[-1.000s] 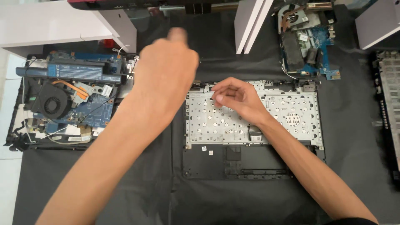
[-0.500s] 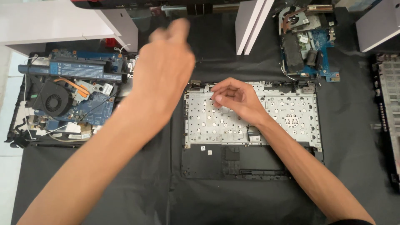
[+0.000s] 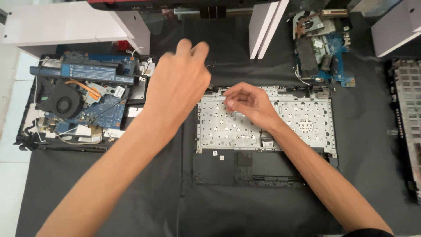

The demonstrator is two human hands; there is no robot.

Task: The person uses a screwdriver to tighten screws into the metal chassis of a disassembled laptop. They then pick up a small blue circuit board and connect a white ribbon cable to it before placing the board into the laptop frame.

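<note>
Above the black mat (image 3: 166, 206), left hand (image 3: 177, 90) has lifted, fingers loosely together; right hand (image 3: 250, 105) stays pinched on the keyboard plate (image 3: 307, 123).

Light: we see even, soft daylight across the black mat (image 3: 144, 206), brightest on the white surface (image 3: 57, 24) at upper left.
Shadows: faint, diffuse under both forearms.
Glare: we find mild sheen on the silver keyboard backplate (image 3: 302, 123).
Blur: our left hand (image 3: 177, 90) smears at the fingertips; the right hand (image 3: 250, 105) stays sharper.
Edges: slight wide-angle bowing.
</note>
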